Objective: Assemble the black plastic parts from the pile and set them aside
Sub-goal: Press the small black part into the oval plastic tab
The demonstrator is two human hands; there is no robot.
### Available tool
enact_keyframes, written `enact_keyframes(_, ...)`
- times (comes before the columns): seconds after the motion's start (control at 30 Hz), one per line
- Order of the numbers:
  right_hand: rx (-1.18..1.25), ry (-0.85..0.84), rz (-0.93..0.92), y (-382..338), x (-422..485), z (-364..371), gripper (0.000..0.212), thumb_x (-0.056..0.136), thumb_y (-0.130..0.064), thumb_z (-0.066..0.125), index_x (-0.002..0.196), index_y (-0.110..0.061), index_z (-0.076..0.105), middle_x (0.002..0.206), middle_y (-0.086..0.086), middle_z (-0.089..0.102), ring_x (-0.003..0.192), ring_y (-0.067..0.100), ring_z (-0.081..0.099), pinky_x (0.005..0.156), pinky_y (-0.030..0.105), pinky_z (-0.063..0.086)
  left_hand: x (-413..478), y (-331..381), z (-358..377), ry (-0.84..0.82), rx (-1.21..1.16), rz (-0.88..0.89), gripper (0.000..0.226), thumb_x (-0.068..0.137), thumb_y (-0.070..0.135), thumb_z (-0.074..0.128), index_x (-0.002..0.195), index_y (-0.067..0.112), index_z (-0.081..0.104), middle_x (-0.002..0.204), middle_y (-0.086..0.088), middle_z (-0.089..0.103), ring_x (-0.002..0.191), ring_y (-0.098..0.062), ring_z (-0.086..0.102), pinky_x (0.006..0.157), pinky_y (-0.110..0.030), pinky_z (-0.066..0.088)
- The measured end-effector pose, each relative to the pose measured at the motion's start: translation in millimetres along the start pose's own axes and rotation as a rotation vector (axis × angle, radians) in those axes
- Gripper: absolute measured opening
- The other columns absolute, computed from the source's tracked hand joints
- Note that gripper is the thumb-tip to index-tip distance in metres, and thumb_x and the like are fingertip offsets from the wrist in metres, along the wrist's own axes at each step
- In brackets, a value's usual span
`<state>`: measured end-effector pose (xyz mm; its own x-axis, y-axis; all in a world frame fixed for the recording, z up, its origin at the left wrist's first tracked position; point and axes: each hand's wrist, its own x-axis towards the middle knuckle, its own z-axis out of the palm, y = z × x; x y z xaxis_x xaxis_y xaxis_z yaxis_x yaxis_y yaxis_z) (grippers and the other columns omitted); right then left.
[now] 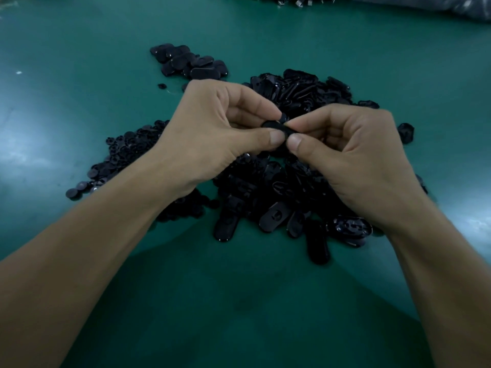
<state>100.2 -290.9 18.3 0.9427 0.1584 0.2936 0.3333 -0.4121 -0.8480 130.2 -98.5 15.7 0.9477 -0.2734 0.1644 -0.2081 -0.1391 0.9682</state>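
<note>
Both the left hand (212, 128) and right hand (353, 152) pinch one black part (276, 128) mid-frame, so I'd squeeze evenly with both thumbs till it seats.

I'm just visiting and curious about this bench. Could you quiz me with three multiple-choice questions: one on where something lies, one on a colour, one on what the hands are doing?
1. Where is the separate cluster of oval parts?
A) beyond the hands, up-left of the main pile
B) at the near table edge
C) on a forearm

2. What colour is the table?
A) red
B) green
C) white

3. What are the left hand and right hand doing?
A) lying flat
B) both pinching one black part
C) hanging apart, holding nothing

Answers: 1 A, the cluster sits apart at the far left. 2 B, the surface is green throughout. 3 B, the thumbs and forefingers meet on the part.
</note>
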Motion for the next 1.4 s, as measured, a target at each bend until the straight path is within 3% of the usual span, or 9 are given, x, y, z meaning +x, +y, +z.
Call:
enact_keyframes(0.13, -0.023, 0.006, 0.006, 3, 1, 1, 0.016, 0.089, -0.019, 0.074, 0.087, -0.034, 0.07, 0.078, -0.015, 0.073, 0.067, 0.004, 0.066, 0.064, 0.021, 0.056, 1, -1, -1, -0.031, -0.027, -0.01, 0.022, 0.076, 0.003, 0.083, 0.089, 0.019, 0.074, 0.077, 0.0, 0.077, 0.072, -0.011, 0.074, 0.067, -0.02, 0.058)
enact_keyframes(0.27, 0.016, -0.017, 0.014, 2, 2, -1, 0.018, 0.091, -0.016, 0.072, 0.088, -0.034, 0.069, 0.075, -0.017, 0.072, 0.065, -0.001, 0.064, 0.061, 0.012, 0.049, 1, -1, -1, -0.038, -0.154, -0.055, 0.022, 0.065, 0.016, 0.084, 0.085, 0.02, 0.076, 0.077, -0.003, 0.077, 0.07, -0.012, 0.072, 0.065, -0.021, 0.058)
enact_keyframes(0.43, 0.045, -0.03, 0.026, 2, 1, 0, 0.02, 0.091, -0.013, 0.072, 0.087, -0.032, 0.069, 0.074, -0.011, 0.073, 0.064, 0.002, 0.065, 0.059, 0.014, 0.051, 1, 0, -2, -0.059, -0.186, -0.068, 0.021, 0.062, 0.016, 0.083, 0.081, 0.021, 0.077, 0.078, -0.007, 0.076, 0.072, -0.015, 0.073, 0.066, -0.022, 0.058)
enact_keyframes(0.6, 0.06, -0.009, 0.029, 2, 1, -3, 0.018, 0.089, -0.012, 0.074, 0.085, -0.03, 0.07, 0.072, -0.009, 0.072, 0.062, 0.003, 0.065, 0.058, 0.014, 0.05, 1, 3, -5, -0.088, -0.165, -0.061, 0.028, 0.068, -0.001, 0.083, 0.087, 0.018, 0.076, 0.083, -0.007, 0.078, 0.079, -0.019, 0.075, 0.069, -0.024, 0.059)
enact_keyframes(0.77, 0.061, -0.017, 0.02, 1, 0, -4, 0.017, 0.088, -0.013, 0.076, 0.085, -0.029, 0.071, 0.072, -0.012, 0.072, 0.062, 0.001, 0.063, 0.059, 0.015, 0.051, 0, 5, -3, -0.073, -0.153, -0.054, 0.028, 0.06, 0.01, 0.081, 0.087, 0.018, 0.075, 0.079, -0.003, 0.077, 0.078, -0.017, 0.075, 0.068, -0.023, 0.059)
enact_keyframes(1.03, 0.037, -0.002, 0.051, 4, 1, -3, 0.016, 0.089, -0.014, 0.075, 0.086, -0.03, 0.07, 0.07, -0.014, 0.07, 0.063, 0.001, 0.063, 0.059, 0.015, 0.05, -1, 4, 0, -0.05, -0.14, -0.07, 0.026, 0.073, -0.004, 0.079, 0.09, 0.015, 0.074, 0.078, -0.003, 0.077, 0.073, -0.013, 0.074, 0.067, -0.022, 0.059)
enact_keyframes(1.1, 0.018, 0.013, 0.042, 4, 1, -2, 0.015, 0.089, -0.016, 0.074, 0.091, -0.03, 0.072, 0.073, -0.012, 0.072, 0.064, 0.004, 0.066, 0.059, 0.018, 0.051, -1, 3, 1, -0.035, -0.146, -0.086, 0.025, 0.075, -0.005, 0.079, 0.09, 0.015, 0.074, 0.076, -0.002, 0.077, 0.071, -0.012, 0.073, 0.066, -0.021, 0.058)
enact_keyframes(1.23, -0.039, 0.103, -0.017, 4, -2, 0, 0.024, 0.088, -0.02, 0.074, 0.105, -0.037, 0.07, 0.078, -0.01, 0.074, 0.07, 0.019, 0.071, 0.067, 0.037, 0.059, 0, 3, 4, 0.017, -0.194, -0.116, 0.023, 0.076, -0.006, 0.078, 0.089, 0.012, 0.073, 0.069, -0.002, 0.074, 0.067, -0.013, 0.073, 0.062, -0.021, 0.056)
enact_keyframes(1.4, -0.168, 0.176, -0.112, 3, -3, 5, 0.016, 0.091, -0.019, 0.072, 0.104, -0.027, 0.076, 0.088, -0.017, 0.074, 0.081, 0.004, 0.071, 0.073, 0.02, 0.057, 0, 6, 6, 0.044, -0.246, -0.157, 0.021, 0.076, -0.006, 0.077, 0.088, 0.01, 0.072, 0.073, -0.005, 0.075, 0.07, -0.017, 0.073, 0.063, -0.022, 0.056)
